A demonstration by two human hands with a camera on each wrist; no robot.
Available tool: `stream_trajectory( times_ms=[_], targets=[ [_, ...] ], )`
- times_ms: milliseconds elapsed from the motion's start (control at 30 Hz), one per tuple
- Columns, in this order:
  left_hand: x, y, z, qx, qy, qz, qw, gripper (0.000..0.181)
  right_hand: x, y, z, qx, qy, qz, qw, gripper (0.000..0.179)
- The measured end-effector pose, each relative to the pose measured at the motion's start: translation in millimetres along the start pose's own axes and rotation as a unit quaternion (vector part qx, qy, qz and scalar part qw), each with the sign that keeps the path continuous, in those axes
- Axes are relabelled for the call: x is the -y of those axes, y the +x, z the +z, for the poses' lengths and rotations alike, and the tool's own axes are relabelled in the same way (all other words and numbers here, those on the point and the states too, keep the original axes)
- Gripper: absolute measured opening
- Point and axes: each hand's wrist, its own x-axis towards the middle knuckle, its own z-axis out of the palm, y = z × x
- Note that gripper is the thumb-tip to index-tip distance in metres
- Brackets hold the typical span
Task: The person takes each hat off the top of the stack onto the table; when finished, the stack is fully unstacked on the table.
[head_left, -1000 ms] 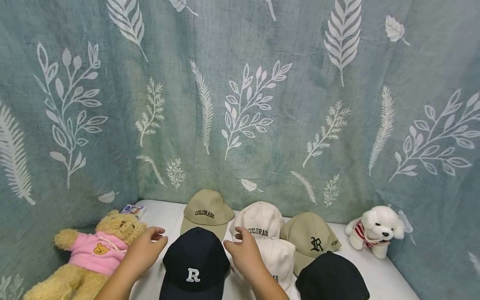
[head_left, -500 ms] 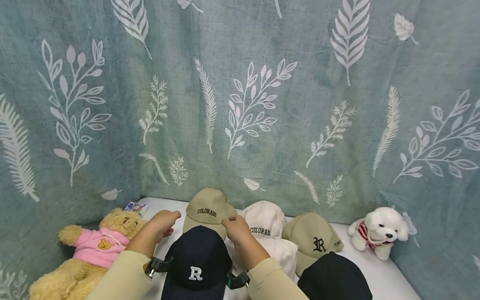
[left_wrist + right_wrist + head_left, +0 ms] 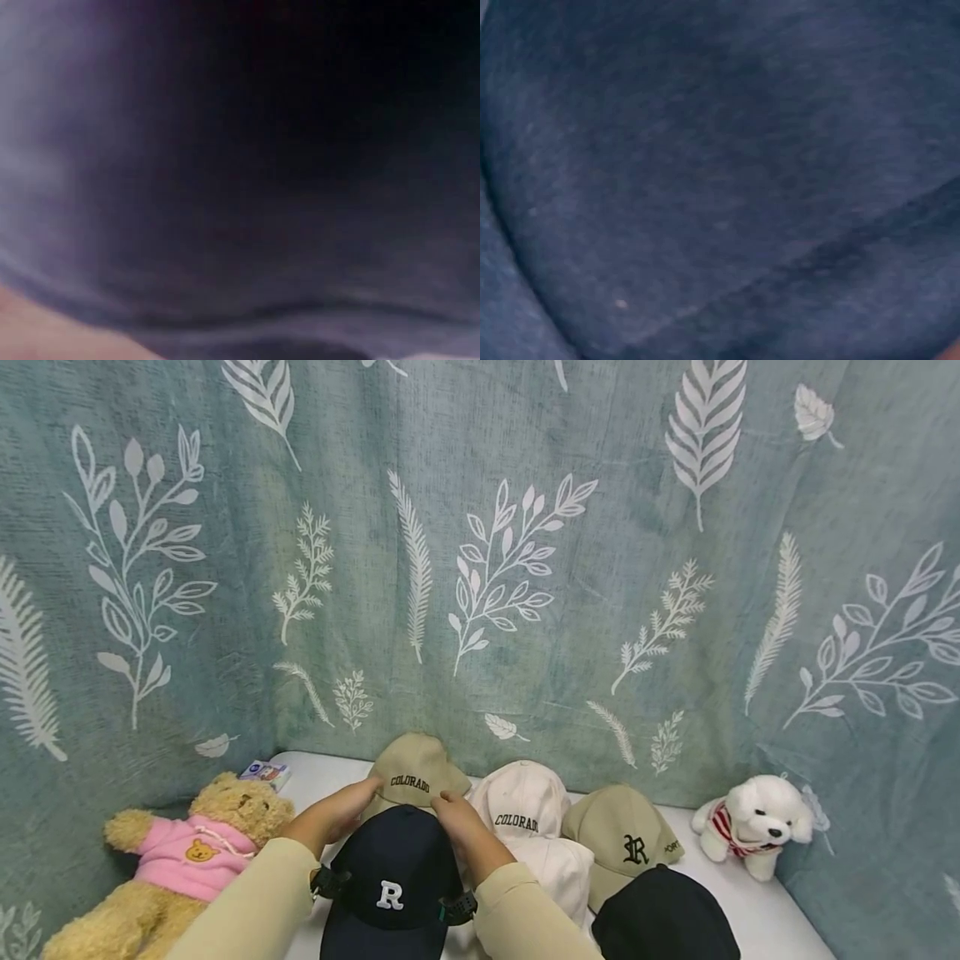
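Note:
A khaki cap (image 3: 420, 760) with COLORADO lettering sits at the back of the white table. My left hand (image 3: 341, 812) holds the left side of its brim, and my right hand (image 3: 463, 825) holds the right side. Most of the fingers are hidden from the head view. Between my forearms stands a navy cap (image 3: 393, 860) with a white R, covering the front of the khaki brim. Dark cloth of the navy cap (image 3: 247, 187) fills the left wrist view. Seams of the same navy cap (image 3: 705, 187) show close up in the right wrist view.
Right of my hands are two cream caps (image 3: 519, 793), a khaki cap with a black R (image 3: 618, 831) and a black cap (image 3: 663, 914). A teddy bear (image 3: 180, 852) lies left, near a small box (image 3: 266, 773). A white toy dog (image 3: 757, 822) sits right, before a leaf-patterned curtain (image 3: 480, 568).
Both hands have moved forward over the sides of the navy cap and closed in on the khaki COLORADO cap's brim. The sleeves and wrist straps have come into view. The caps look unmoved.

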Motion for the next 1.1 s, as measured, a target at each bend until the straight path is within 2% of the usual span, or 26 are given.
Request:
stream_trajectory(
  times_ms=[67,300,533,800,900,967,1033,1100],
  targets=[
    [2.6,-0.6,3.4,0.018,0.002,0.012,0.9998,0.076,-2,-0.5,1,0.01,0.004,0.004,0.9999,0.057],
    [8.5,-3.0,3.7,0.033,0.014,0.032,0.9988,0.075,-3,-4.2,0,0.038,-0.002,0.019,0.9991,0.057],
    [10.2,-10.0,1.2,0.05,0.05,0.03,0.997,0.077,0,-13.7,-2,0.025,0.046,0.066,0.9964,0.068],
    [8.1,-21.5,0.8,0.068,0.067,0.037,0.9947,0.074,2,-25.1,-8,0.031,0.092,0.091,0.991,0.071],
    [10.0,-25.0,0.6,0.062,0.061,0.036,0.9956,0.074,4,-25.4,-10,0.044,0.112,0.101,0.9876,0.067],
    [13.0,-24.9,0.2,0.051,0.061,0.042,0.996,0.074,8,-28.4,-11,0.032,0.105,0.103,0.9886,0.067],
    [15.6,-25.2,-1.8,0.033,0.074,0.05,0.9955,0.074,16,-34.0,-13,0.011,0.087,0.082,0.9928,0.063],
    [15.0,-27.4,-5.4,0.01,0.105,0.06,0.9926,0.075,28,-45.8,-18,-0.012,0.072,0.057,0.9957,0.062]
  ],
)
